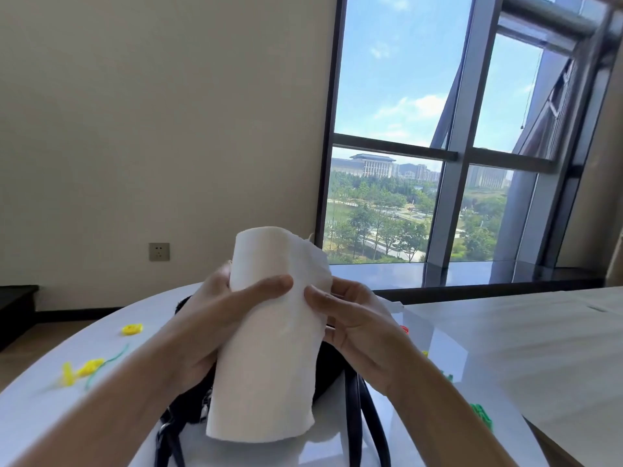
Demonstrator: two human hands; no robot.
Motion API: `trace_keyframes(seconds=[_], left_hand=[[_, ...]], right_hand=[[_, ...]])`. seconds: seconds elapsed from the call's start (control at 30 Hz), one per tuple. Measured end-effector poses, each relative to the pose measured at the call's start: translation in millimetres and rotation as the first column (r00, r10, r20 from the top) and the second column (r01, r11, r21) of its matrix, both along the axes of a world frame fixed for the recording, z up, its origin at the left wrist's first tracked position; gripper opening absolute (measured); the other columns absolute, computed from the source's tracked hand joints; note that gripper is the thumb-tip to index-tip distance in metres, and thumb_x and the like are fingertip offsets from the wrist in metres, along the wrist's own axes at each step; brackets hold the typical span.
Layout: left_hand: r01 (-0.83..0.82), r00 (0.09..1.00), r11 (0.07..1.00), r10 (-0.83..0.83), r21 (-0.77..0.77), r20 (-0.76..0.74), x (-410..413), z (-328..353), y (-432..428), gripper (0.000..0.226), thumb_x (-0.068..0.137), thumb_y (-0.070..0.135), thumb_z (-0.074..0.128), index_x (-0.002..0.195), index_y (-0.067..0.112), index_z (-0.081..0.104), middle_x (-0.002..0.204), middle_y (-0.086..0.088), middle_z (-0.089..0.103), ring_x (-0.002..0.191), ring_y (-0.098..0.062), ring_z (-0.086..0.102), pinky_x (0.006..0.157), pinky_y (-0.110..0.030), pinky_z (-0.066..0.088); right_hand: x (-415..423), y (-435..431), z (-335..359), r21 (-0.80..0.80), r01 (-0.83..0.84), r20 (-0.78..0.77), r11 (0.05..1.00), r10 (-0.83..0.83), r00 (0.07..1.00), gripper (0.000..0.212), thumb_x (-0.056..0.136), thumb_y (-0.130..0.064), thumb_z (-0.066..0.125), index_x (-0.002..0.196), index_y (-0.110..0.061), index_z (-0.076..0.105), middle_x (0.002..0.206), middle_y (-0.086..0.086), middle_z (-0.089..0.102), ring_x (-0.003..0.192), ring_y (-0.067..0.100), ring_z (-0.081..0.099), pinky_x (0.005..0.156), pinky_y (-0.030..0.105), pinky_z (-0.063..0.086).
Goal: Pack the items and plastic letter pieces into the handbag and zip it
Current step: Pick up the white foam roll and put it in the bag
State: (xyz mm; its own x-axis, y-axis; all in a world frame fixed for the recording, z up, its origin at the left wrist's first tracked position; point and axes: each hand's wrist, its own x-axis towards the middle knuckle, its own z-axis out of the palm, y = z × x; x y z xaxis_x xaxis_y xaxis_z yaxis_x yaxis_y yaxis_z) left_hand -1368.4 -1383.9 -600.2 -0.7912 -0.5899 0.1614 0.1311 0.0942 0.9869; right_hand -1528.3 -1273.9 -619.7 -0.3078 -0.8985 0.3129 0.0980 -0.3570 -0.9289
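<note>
The soft white paper towel roll (269,332) is up in the air over the black handbag (330,372) on the white bench (50,416). Left hand (215,318) wraps its middle, right hand (354,325) pinches the loose sheet. Looks light and squishy, tears easily, so grab the body.
</note>
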Motion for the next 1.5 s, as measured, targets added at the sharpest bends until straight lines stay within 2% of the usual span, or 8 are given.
trace_keyframes(seconds=[0.27,0.43,0.63,0.8,0.97,1.17,1.33,1.5], left_hand=[[0.169,0.985,0.976,-0.163,0.135,-0.057,-4,-4,9,0.045,0.078,0.052,0.067,0.104,0.017,0.078,0.112,-0.020,0.073,0.106,-0.038,0.069,0.079,-0.039,0.060],[0.213,0.972,0.973,-0.221,-0.088,-0.082,-6,-7,3,0.060,0.079,0.060,0.066,0.113,0.011,0.071,0.116,-0.029,0.066,0.094,-0.032,0.067,0.083,-0.044,0.057],[0.030,0.985,0.957,-0.077,-0.288,-0.156,-13,-7,7,0.062,0.077,0.061,0.061,0.121,0.017,0.055,0.106,-0.013,0.074,0.093,-0.033,0.073,0.079,-0.049,0.060],[-0.310,0.939,0.680,0.328,-0.664,-0.101,-11,-10,-8,0.018,0.095,0.052,0.050,0.090,0.036,0.058,0.083,0.017,0.063,0.075,0.012,0.055,0.066,-0.019,0.039],[-0.022,0.949,0.523,0.280,-0.852,0.148,5,-33,-21,0.016,0.093,0.027,0.059,0.083,0.037,0.065,0.103,0.021,0.051,0.101,0.008,0.044,0.082,-0.017,0.033],[0.251,0.786,0.193,0.531,-0.949,0.316,10,-69,-29,0.022,0.094,0.047,0.048,0.102,0.039,0.067,0.132,0.010,0.040,0.119,-0.013,0.036,0.095,-0.034,0.042],[0.358,0.611,0.129,0.717,-0.925,0.336,11,-90,-40,0.034,0.094,0.052,0.043,0.118,0.033,0.057,0.134,0.004,0.039,0.119,-0.020,0.040,0.089,-0.036,0.044],[-0.086,0.739,0.137,0.673,-0.987,0.029,5,-80,-46,0.033,0.093,0.044,0.058,0.117,0.021,0.059,0.107,0.005,0.054,0.096,-0.020,0.058,0.074,-0.036,0.051]], right_hand=[[6,-4,3,-0.121,0.019,-0.021,0.992,-0.021,1.000,0.040,0.082,-0.019,0.075,0.113,0.006,0.069,0.110,0.017,0.073,0.099,0.027,0.068,0.087,0.037,0.057],[8,-2,3,-0.083,0.041,-0.092,0.996,-0.048,0.995,0.048,0.078,-0.023,0.078,0.112,0.005,0.057,0.113,0.027,0.066,0.106,0.036,0.065,0.101,0.051,0.051],[5,2,5,-0.037,-0.019,-0.178,0.999,0.012,0.984,0.048,0.087,-0.022,0.071,0.131,-0.005,0.060,0.122,0.020,0.070,0.109,0.030,0.069,0.089,0.037,0.056],[-5,7,10,-0.105,0.190,-0.104,0.976,-0.200,0.974,0.051,0.075,-0.023,0.075,0.122,-0.006,0.065,0.111,0.014,0.075,0.098,0.026,0.073,0.079,0.036,0.061],[-22,13,15,-0.139,0.425,0.045,0.894,-0.423,0.905,0.052,0.062,-0.028,0.080,0.110,-0.012,0.065,0.093,0.005,0.078,0.091,0.022,0.074,0.063,0.027,0.059],[-28,11,11,-0.138,0.508,0.079,0.850,-0.502,0.862,0.054,0.069,-0.019,0.083,0.117,-0.002,0.063,0.087,0.002,0.078,0.086,0.019,0.075,0.061,0.027,0.060],[-28,8,10,-0.145,0.519,0.077,0.842,-0.514,0.854,0.063,0.062,-0.022,0.085,0.118,-0.003,0.064,0.087,0.000,0.077,0.088,0.020,0.076,0.062,0.029,0.061],[-28,13,12,-0.197,0.505,0.047,0.840,-0.507,0.861,0.052,0.064,-0.018,0.083,0.113,-0.012,0.064,0.095,-0.001,0.076,0.095,0.020,0.075,0.067,0.030,0.062]])
